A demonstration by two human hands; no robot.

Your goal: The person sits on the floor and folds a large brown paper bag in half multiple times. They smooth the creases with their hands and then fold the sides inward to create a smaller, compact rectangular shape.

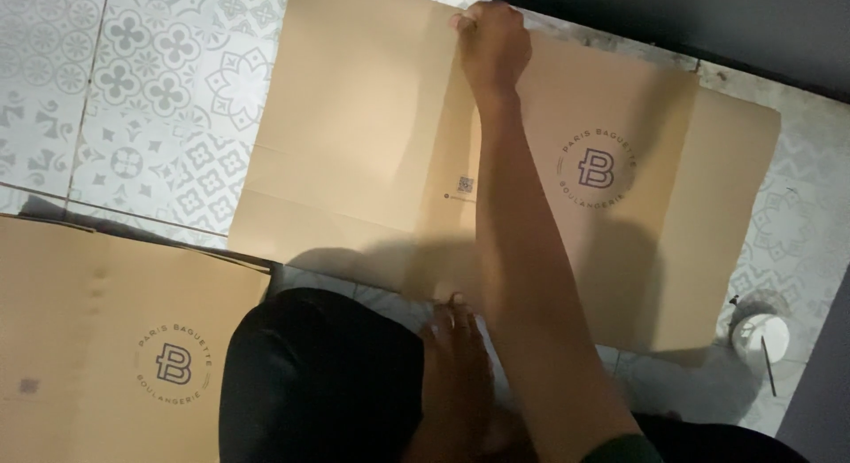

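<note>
A flat tan cardboard sheet point(354, 135) with a round dark printed emblem lies unfolded on the patterned floor tiles. My right hand point(491, 47) reaches across it and curls its fingers over the far edge. My left hand point(456, 348) rests low at the sheet's near edge with its fingers laid flat on the board; it is dim and partly hidden behind my right forearm. My knee in dark cloth point(319, 383) is just left of that hand.
A second flat cardboard sheet point(97, 339) with the same emblem lies at the lower left. A small white round object with a thin dark stick point(760, 337) sits on the tiles at the right. A dark wall base point(708, 20) runs along the top right.
</note>
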